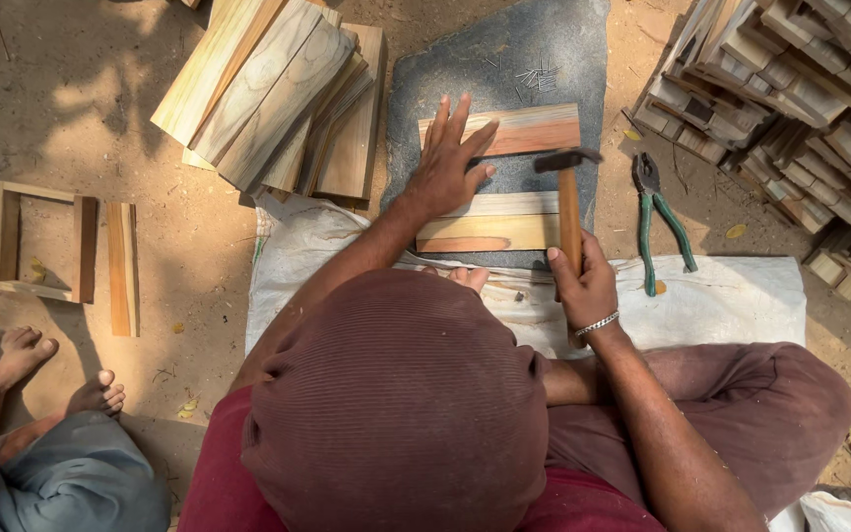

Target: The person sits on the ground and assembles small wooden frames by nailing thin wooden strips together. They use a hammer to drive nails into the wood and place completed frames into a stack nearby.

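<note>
My left hand point(450, 163) lies flat with fingers spread, pressing on the left end of a reddish wooden plank point(529, 128). A second, paler plank point(490, 222) lies parallel just nearer to me. Both rest on a dark stone slab point(504, 54). My right hand point(583, 281) grips the wooden handle of a hammer point(568, 202). Its dark metal head sits just below the right end of the reddish plank.
Loose nails point(539, 74) lie on the slab's far part. Green-handled pliers point(657, 212) lie to the right. Stacked planks point(278, 89) sit far left, small wooden pieces point(800, 89) far right. A white sack point(731, 296) covers the ground. Another person's feet point(51, 379) and a partial frame point(41, 241) are at left.
</note>
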